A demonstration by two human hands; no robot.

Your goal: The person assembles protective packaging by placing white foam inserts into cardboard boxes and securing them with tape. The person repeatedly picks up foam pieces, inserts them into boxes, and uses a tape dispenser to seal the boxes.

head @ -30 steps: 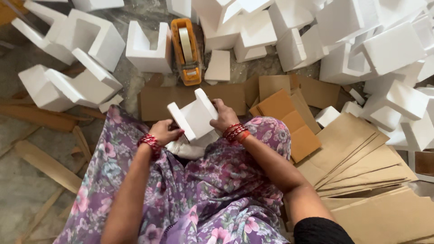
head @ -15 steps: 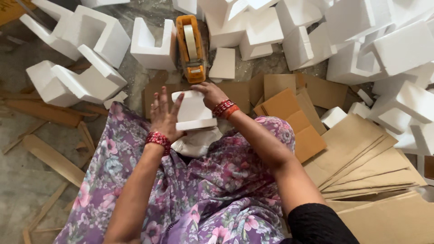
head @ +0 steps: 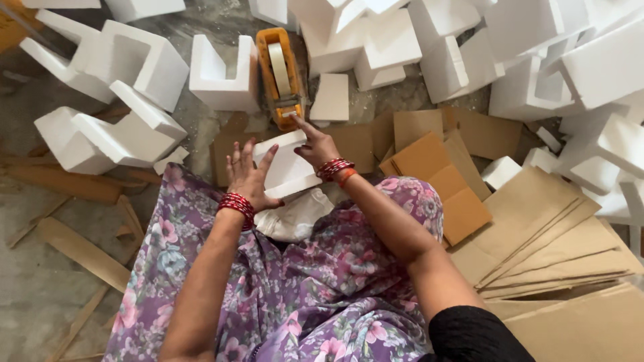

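Left hand [head: 247, 175] lies flat, fingers spread, palm pressed on the near-left part of the foam block [head: 287, 164]; not gripping, only pinning it down. The block sits on the person's lap edge, just this side of the tape dispenser [head: 280, 77], on top of a second white foam piece [head: 295, 216] lying on the floral cloth. Right hand [head: 315, 142] rests on the block's far-right corner, index finger stretched out toward the dispenser's front lip, the other fingers loosely curled; whether it pinches tape I cannot tell, no strip is visible.

Step looks like reaching for tape while steadying the block. To do it well, my judgement: keep the left palm weighted so the block does not slide off the lower piece, and draw the tape straight back along the dispenser's line rather than sideways.

Block's long axis runs from near-left to far-right, tilted slightly, its broad face up, the far-right end pointing just below the dispenser. Dispenser's long axis runs toward and away from the person. Right of the dispenser: cardboard sheets [head: 436, 181] fanned on the floor, well apart from both hands.
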